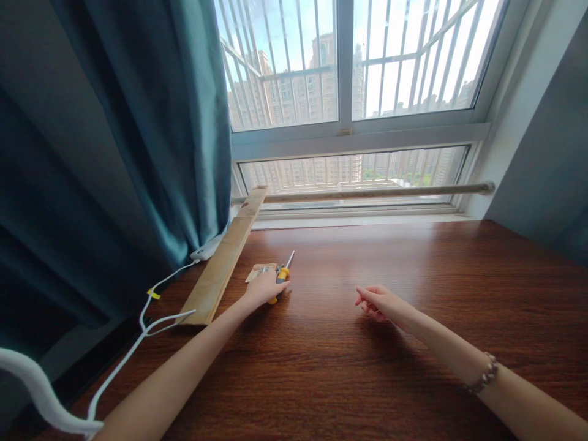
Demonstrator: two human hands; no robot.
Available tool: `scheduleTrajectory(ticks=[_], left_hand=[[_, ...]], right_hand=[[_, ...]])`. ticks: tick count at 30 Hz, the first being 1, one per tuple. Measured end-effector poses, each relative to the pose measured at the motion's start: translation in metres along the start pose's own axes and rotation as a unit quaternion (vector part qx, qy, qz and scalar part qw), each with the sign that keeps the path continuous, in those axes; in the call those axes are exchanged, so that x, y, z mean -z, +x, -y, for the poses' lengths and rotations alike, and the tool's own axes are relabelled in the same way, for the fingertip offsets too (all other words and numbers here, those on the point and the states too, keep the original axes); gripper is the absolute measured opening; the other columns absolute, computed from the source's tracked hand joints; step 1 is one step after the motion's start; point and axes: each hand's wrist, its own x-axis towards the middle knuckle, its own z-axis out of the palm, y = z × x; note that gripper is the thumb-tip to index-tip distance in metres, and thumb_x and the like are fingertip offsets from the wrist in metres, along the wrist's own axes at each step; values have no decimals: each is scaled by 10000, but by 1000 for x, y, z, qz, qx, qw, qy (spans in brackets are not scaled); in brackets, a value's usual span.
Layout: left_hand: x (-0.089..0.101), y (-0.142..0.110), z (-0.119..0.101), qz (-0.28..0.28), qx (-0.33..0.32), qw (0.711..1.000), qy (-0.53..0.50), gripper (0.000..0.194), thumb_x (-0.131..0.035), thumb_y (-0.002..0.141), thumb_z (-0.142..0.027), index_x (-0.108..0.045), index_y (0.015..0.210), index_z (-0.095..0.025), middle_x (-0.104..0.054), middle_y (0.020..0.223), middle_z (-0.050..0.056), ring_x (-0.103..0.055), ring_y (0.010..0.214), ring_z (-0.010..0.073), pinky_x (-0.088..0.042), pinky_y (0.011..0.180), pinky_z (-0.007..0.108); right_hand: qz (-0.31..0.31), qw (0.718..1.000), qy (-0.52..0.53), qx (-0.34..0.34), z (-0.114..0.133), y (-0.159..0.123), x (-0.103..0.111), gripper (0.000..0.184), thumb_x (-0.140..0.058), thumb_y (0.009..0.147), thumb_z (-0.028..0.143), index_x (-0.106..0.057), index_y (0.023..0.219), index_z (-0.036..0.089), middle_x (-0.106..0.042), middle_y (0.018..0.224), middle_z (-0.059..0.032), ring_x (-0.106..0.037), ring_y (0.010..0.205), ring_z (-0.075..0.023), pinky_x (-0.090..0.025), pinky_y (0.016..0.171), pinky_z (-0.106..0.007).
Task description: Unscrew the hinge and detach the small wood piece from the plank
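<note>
My left hand (263, 286) reaches forward over the dark wooden table (413, 294) and closes over the yellow handle of a screwdriver (283, 274), whose metal shaft points away toward the window. A small light wooden piece (257, 271) with metal bits lies right beside that hand. My right hand (377, 302) rests near the table's middle, fingers loosely curled and pointing left, holding nothing; a bead bracelet (483, 375) sits on that wrist.
A long wooden plank (225, 257) lies diagonally at the left, leaning up to the sill. White cable (151, 318) runs along the left edge under a teal curtain (138, 122). A rod (376, 192) crosses the barred window (349, 79).
</note>
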Motion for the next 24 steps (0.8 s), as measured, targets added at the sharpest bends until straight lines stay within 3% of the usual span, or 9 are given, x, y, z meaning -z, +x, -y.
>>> scheduleTrajectory(ticks=[11,15,18,20,21,22,24], left_hand=[[11,-11,-6,4,-14,1000,0,523,-443,759,-603,-565,994,-152,-623,985,128,-573,972,277,-419,821,339],[9,-21,-15,-103,-39,994,-2,448,-475,787,-533,-560,960,-129,-599,1001,158,-535,1010,298,-403,856,393],[2,-38,-35,-158,-165,970,-85,395,-455,829,-466,-533,1012,-124,-586,1030,152,-521,1025,274,-386,899,403],[-1,-56,-55,-128,-285,930,-196,449,-440,848,-443,-425,1187,-148,-580,1090,120,-519,1048,227,-381,934,374],[-1,-67,-67,-95,-345,901,-246,523,-427,857,-444,-318,1283,-162,-566,1139,112,-505,1083,208,-371,958,363],[-1,-78,-78,-62,-410,866,-280,585,-408,862,-457,-229,1336,-166,-541,1190,115,-483,1120,202,-367,971,358],[-1,-99,-100,-29,-542,783,-303,675,-413,833,-527,-209,1354,-149,-456,1289,143,-397,1210,238,-329,1010,386]], right_hand=[[8,1000,-19,14,-7,7,3,529,-522,644,664,-507,721,141,-434,479,55,-306,349,-29,-180,332,-173],[-17,998,-54,15,-8,8,1,405,-634,615,525,-459,686,167,-456,476,61,-334,354,-38,-206,347,-175],[-38,984,-157,76,-7,1,-10,380,-544,734,493,-406,571,179,-404,398,61,-326,339,-48,-217,364,-192],[-17,951,-261,165,-6,-10,-22,445,-436,825,483,-410,511,168,-404,395,43,-346,360,-53,-241,391,-200],[7,921,-319,226,-5,-17,-30,463,-417,846,470,-438,505,158,-436,421,31,-379,392,-59,-268,417,-201],[43,880,-374,289,-5,-25,-38,445,-421,854,456,-494,536,153,-481,455,21,-421,425,-69,-305,449,-204],[114,781,-455,413,-7,-40,-56,341,-481,831,450,-609,680,172,-596,591,-3,-551,590,-123,-408,597,-231]])
